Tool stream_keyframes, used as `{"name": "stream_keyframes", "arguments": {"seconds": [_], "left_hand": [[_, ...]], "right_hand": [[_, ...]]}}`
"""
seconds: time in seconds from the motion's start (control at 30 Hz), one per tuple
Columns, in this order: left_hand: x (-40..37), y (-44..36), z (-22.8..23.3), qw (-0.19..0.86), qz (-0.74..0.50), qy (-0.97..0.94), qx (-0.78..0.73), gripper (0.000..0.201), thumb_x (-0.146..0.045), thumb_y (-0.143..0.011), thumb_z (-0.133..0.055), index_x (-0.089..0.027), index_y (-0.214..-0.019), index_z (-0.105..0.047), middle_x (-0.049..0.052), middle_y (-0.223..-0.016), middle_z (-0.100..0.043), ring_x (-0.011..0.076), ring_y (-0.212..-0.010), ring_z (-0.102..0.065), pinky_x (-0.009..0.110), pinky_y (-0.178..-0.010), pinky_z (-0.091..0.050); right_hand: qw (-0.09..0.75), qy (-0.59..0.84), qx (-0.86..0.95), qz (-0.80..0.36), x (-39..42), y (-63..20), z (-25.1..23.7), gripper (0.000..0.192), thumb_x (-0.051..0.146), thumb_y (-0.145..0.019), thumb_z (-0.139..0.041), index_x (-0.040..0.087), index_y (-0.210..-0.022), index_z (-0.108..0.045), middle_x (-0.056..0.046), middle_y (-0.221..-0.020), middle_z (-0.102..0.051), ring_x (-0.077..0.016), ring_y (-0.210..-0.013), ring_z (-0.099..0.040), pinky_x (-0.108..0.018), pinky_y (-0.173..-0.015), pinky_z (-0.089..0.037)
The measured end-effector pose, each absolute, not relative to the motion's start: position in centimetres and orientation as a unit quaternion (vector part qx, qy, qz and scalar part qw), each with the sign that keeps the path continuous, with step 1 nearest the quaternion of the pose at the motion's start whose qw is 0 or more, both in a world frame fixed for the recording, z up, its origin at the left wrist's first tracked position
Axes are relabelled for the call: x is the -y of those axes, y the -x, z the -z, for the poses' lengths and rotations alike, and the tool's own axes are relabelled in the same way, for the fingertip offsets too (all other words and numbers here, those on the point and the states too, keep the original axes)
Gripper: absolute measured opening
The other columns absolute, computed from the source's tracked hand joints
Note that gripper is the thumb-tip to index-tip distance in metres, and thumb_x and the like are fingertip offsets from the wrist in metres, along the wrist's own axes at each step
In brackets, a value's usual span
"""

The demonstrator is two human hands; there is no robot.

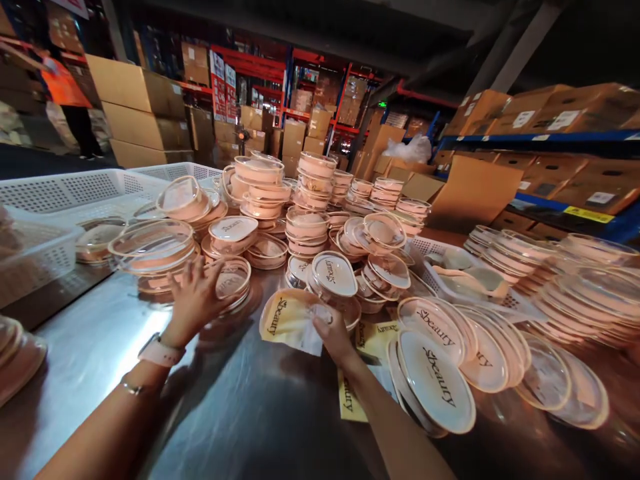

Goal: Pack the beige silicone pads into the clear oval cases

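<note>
My left hand, with a pale watch strap and a bracelet at the wrist, has its fingers spread over the metal table. Its fingertips are beside a round pink case with a clear lid; whether they touch is hard to tell. Between the thumb and fingers of my right hand is a thin yellow-and-white printed pouch, tilted above the table. A white-topped case sits just beyond that hand. Under and beside my right forearm lie yellow printed pieces and an oval lettered case.
Many similar cases are stacked across the metal table. White perforated crates stand at the left, and a white basket at the right. Cartons and racks fill the background. A person in an orange vest stands far left.
</note>
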State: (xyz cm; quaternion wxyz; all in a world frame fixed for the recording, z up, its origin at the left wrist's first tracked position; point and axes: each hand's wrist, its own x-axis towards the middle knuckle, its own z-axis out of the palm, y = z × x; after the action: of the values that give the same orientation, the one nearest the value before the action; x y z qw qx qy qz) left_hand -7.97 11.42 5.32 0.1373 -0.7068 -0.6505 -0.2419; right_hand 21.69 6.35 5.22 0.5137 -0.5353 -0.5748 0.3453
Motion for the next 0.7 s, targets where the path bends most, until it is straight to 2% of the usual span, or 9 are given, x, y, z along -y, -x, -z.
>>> {"name": "stream_keyframes", "arguments": {"seconds": [0.07,0.13,0.2,0.27,0.37,0.5,0.6,0.67,0.7], "left_hand": [[-12.3,10.4,-5.4,0.073,0.195,0.697,0.686,0.084,-0.058,-0.077,-0.064,-0.018,-0.148,-0.040,0.030,-0.153,-0.032,0.0513,-0.136,-0.036,0.071,-0.100,-0.032],[-12.9,11.9,-5.5,0.013,0.165,0.703,0.692,0.085,-0.061,-0.077,-0.062,-0.019,-0.148,-0.040,0.029,-0.148,-0.039,0.0494,-0.127,-0.047,0.064,-0.094,-0.041],[-13.0,12.2,-5.7,-0.010,0.171,0.710,0.683,0.078,-0.059,-0.078,-0.061,-0.021,-0.144,-0.044,0.025,-0.142,-0.048,0.0459,-0.122,-0.052,0.059,-0.093,-0.044],[-12.9,11.6,-6.1,-0.008,0.204,0.712,0.672,0.072,-0.056,-0.079,-0.061,-0.020,-0.139,-0.049,0.022,-0.133,-0.056,0.0415,-0.120,-0.054,0.053,-0.094,-0.045],[-11.9,9.7,-7.0,0.031,0.278,0.725,0.630,0.072,-0.052,-0.074,-0.067,-0.018,-0.134,-0.051,0.020,-0.130,-0.058,0.0372,-0.119,-0.056,0.047,-0.095,-0.045],[-9.2,6.6,-7.7,0.137,0.355,0.761,0.525,0.077,-0.050,-0.061,-0.078,-0.020,-0.128,-0.054,0.022,-0.140,-0.050,0.0412,-0.123,-0.051,0.052,-0.098,-0.042],[-7.0,4.3,-7.2,0.200,0.382,0.787,0.441,0.059,-0.038,-0.063,-0.078,-0.023,-0.117,-0.061,0.021,-0.136,-0.050,0.0407,-0.117,-0.054,0.053,-0.093,-0.042],[-6.0,3.1,-6.7,0.238,0.411,0.795,0.377,0.049,-0.030,-0.066,-0.077,-0.026,-0.113,-0.063,0.020,-0.133,-0.050,0.0385,-0.113,-0.055,0.053,-0.092,-0.042],[-5.6,2.6,-6.5,0.252,0.422,0.798,0.347,0.045,-0.027,-0.068,-0.076,-0.027,-0.112,-0.063,0.020,-0.132,-0.050,0.0374,-0.111,-0.056,0.053,-0.091,-0.041]], "right_hand": [[0.461,0.553,0.610,-0.330,-6.2,-21.5,-5.4,0.017,0.024,-0.067,-0.062,0.018,-0.083,-0.068,-0.005,-0.078,-0.072,-0.0237,-0.075,-0.063,-0.035,-0.074,-0.050],[0.402,0.582,0.647,-0.284,-5.8,-21.1,-5.5,0.023,0.020,-0.067,-0.063,0.017,-0.088,-0.071,-0.006,-0.074,-0.072,-0.0242,-0.070,-0.064,-0.035,-0.071,-0.050],[0.344,0.608,0.691,-0.186,-5.3,-20.7,-5.6,0.036,0.019,-0.073,-0.063,0.017,-0.108,-0.070,-0.009,-0.083,-0.075,-0.0266,-0.076,-0.067,-0.037,-0.074,-0.052],[0.320,0.591,0.737,-0.078,-4.7,-20.4,-5.9,0.041,0.018,-0.080,-0.059,0.019,-0.120,-0.066,-0.012,-0.099,-0.075,-0.0280,-0.090,-0.070,-0.038,-0.081,-0.053],[0.368,0.492,0.789,0.003,-4.2,-20.4,-6.4,0.037,0.016,-0.087,-0.051,0.019,-0.121,-0.066,-0.013,-0.115,-0.072,-0.0260,-0.108,-0.066,-0.040,-0.094,-0.052],[0.411,0.409,0.815,0.028,-4.0,-20.5,-6.5,0.036,0.015,-0.091,-0.045,0.018,-0.118,-0.067,-0.013,-0.117,-0.071,-0.0247,-0.115,-0.063,-0.045,-0.103,-0.049],[0.396,0.455,0.797,0.010,-4.0,-20.7,-6.3,0.032,0.019,-0.089,-0.052,0.020,-0.116,-0.069,-0.012,-0.121,-0.069,-0.0297,-0.122,-0.057,-0.055,-0.111,-0.038],[0.380,0.507,0.773,-0.036,-4.0,-20.9,-6.4,0.034,0.025,-0.088,-0.060,0.021,-0.121,-0.067,-0.012,-0.126,-0.067,-0.0332,-0.126,-0.053,-0.059,-0.113,-0.032],[0.378,0.528,0.758,-0.070,-4.0,-21.1,-6.4,0.037,0.028,-0.088,-0.063,0.021,-0.124,-0.064,-0.013,-0.129,-0.065,-0.0335,-0.127,-0.053,-0.059,-0.113,-0.032]]}}
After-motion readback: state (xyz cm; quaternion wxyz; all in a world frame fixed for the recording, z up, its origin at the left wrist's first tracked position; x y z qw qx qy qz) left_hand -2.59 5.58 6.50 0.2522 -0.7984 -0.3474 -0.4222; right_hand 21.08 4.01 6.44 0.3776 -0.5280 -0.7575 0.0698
